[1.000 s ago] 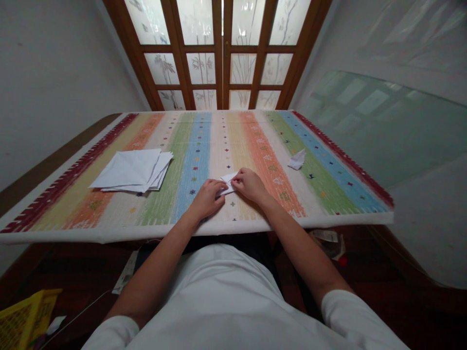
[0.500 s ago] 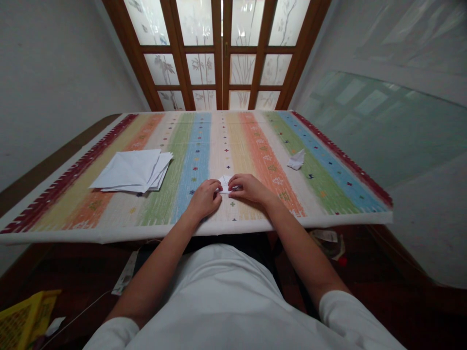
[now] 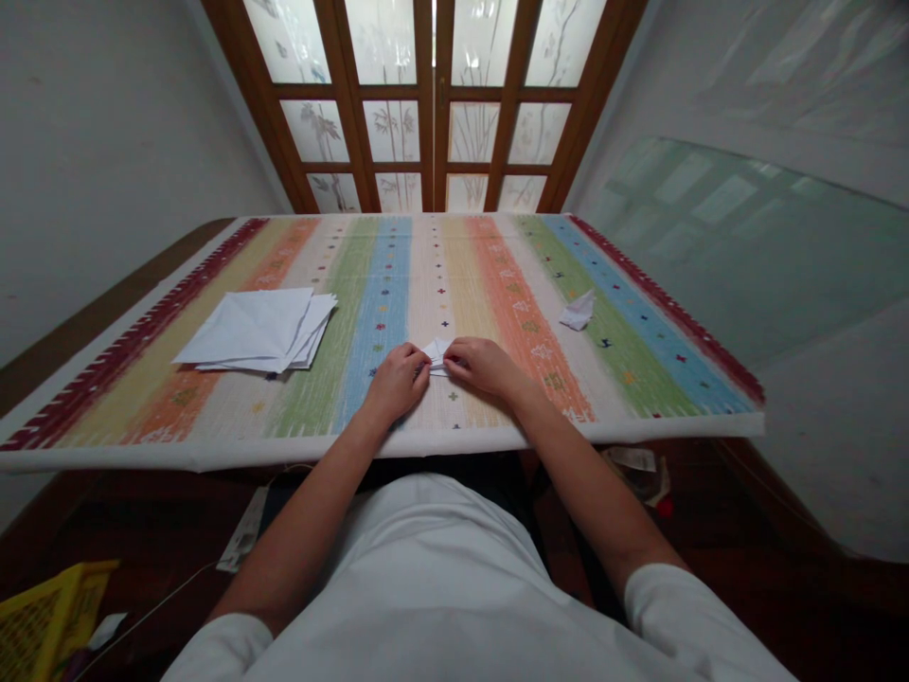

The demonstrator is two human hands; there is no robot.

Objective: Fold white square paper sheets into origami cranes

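A small folded piece of white paper (image 3: 438, 352) lies on the striped tablecloth close to the front edge, partly covered by my fingers. My left hand (image 3: 399, 381) pinches its left side with thumb and forefinger. On the other side, my right hand (image 3: 484, 366) grips the paper with its fingers bent together. A flap at the near edge stands slightly raised between the fingertips. The exact creases are too small to make out.
A stack of white paper sheets (image 3: 248, 327) lies to the left on the tablecloth (image 3: 426, 407). To the right sits a small folded paper figure (image 3: 578, 311). A yellow plastic basket (image 3: 53, 616) is on the floor at lower left.
The near edge of the paper is lifted a little between my fingertips. My fingers have shifted slightly, and both hands stay on the paper.
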